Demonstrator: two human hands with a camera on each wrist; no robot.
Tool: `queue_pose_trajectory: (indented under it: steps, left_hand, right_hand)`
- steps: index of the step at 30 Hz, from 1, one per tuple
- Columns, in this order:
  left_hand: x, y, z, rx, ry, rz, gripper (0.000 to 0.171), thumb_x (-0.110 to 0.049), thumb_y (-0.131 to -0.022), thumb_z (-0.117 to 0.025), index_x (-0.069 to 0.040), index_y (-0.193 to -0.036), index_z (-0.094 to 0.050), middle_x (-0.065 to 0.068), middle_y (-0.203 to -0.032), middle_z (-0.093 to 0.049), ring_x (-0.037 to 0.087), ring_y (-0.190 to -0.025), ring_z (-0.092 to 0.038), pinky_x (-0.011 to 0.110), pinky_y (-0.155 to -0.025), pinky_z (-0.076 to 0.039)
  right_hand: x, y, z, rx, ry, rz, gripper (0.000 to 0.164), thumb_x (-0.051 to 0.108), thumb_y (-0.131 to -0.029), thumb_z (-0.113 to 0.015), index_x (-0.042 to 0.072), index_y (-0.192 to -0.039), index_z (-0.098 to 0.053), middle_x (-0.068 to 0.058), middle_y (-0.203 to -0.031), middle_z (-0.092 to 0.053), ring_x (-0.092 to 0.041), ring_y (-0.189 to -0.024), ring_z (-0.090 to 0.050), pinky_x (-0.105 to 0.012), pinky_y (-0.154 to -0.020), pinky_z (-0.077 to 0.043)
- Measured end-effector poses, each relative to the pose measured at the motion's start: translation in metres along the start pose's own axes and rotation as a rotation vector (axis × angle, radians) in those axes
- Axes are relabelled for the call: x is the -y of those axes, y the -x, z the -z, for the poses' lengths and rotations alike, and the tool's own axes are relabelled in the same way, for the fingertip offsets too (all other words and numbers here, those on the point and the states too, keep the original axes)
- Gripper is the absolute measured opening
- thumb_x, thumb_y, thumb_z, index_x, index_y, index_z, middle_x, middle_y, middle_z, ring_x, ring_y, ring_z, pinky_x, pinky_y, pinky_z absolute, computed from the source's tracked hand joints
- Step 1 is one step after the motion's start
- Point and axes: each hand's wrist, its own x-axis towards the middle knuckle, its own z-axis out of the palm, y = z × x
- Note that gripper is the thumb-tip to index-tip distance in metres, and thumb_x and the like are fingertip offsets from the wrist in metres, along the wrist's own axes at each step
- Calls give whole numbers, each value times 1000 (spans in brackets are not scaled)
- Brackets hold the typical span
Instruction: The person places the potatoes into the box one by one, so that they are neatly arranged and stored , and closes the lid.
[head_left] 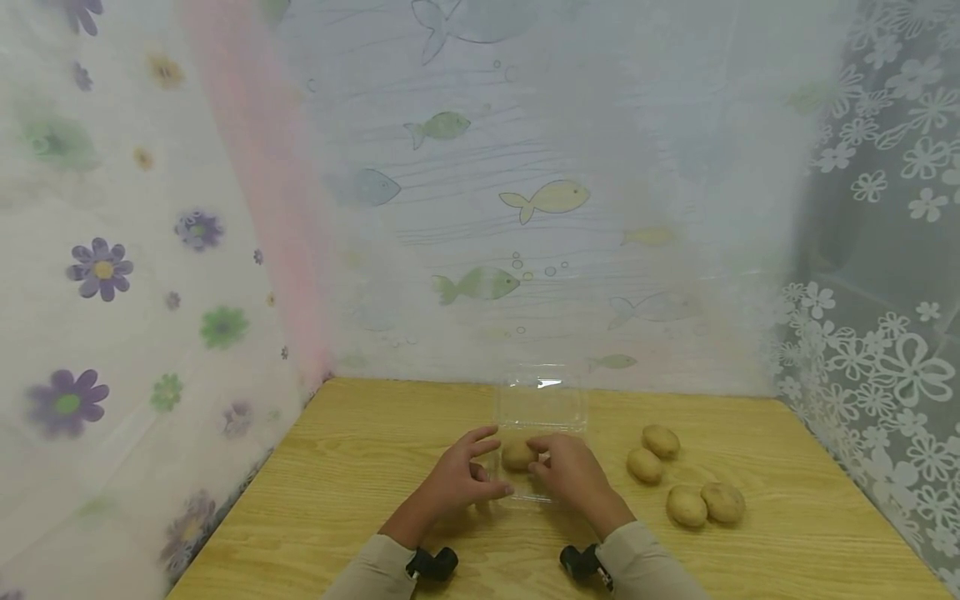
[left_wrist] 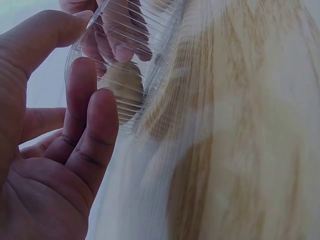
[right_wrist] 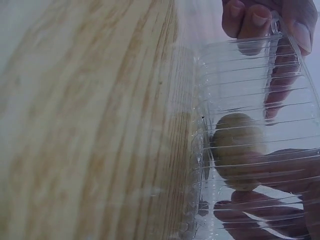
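Note:
A clear plastic hinged box [head_left: 536,498] stands on the table with its lid [head_left: 532,404] raised at the back. My left hand [head_left: 468,477] grips the box's left rim, some fingers on the outside of the wall, as the left wrist view shows. Inside the box is a potato [head_left: 515,456], seen through the ribbed wall [right_wrist: 235,70] in the right wrist view. My right hand [head_left: 573,473] reaches in from the right, with its fingers on the potato [right_wrist: 235,142]. The box wall and the hand partly cover where the thumb meets it.
To the right of the box lie several loose potatoes, among them one at the back [head_left: 662,442] and one in front [head_left: 686,506]. The wooden table [head_left: 360,433] is bounded by a fish-patterned curtain [head_left: 480,233] behind and flowered curtains at both sides.

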Motion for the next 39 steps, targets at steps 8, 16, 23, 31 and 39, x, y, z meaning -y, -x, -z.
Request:
queue_pose_trajectory:
  steps: [8, 16, 23, 31, 39]
  left_hand:
    - [-1, 2, -1, -2, 18, 10, 93, -21, -87, -87, -13, -162, -34, 23, -159, -44, 10, -64, -61, 26, -58, -53]
    - [-1, 3, -1, 2, 34, 13, 92, -20, -87, -86, -15, -163, -33, 23, -160, -43, 12, -65, -64, 27, -59, -53]
    - [0, 3, 0, 10, 40, 14, 92, -21, -88, -86, -14, -163, -32, 23, -160, -43, 11, -63, -62, 27, -58, -53]
    - [3, 0, -1, 4, -5, -15, 91, -26, -87, -86, -13, -162, -36, 18, -161, -42, 7, -59, -59, 25, -54, -51]
    - [3, 0, -1, 3, 28, -6, 95, -27, -86, -88, -15, -163, -33, 20, -159, -45, 8, -58, -56, 25, -53, -50]
  right_hand:
    - [1, 1, -2, -39, 7, 17, 33, 11, -90, -80, 9, -122, -75, -9, -119, -77, -20, -87, -77, -39, -76, -62]
    - [2, 4, 0, -47, -8, 27, 27, 11, -91, -79, 9, -118, -76, -10, -118, -77, -21, -88, -77, -41, -78, -62]
    - [2, 4, 0, -42, -4, 18, 26, 12, -91, -79, 9, -117, -76, -9, -119, -77, -21, -87, -77, -41, -76, -62]
    - [1, 4, -1, -45, 23, -3, 28, 13, -90, -81, 12, -118, -77, -6, -118, -77, -18, -87, -77, -39, -75, -62]
    - [2, 3, 0, -53, 46, -1, 31, 14, -88, -83, 13, -119, -77, -5, -115, -78, -20, -92, -76, -41, -76, -61]
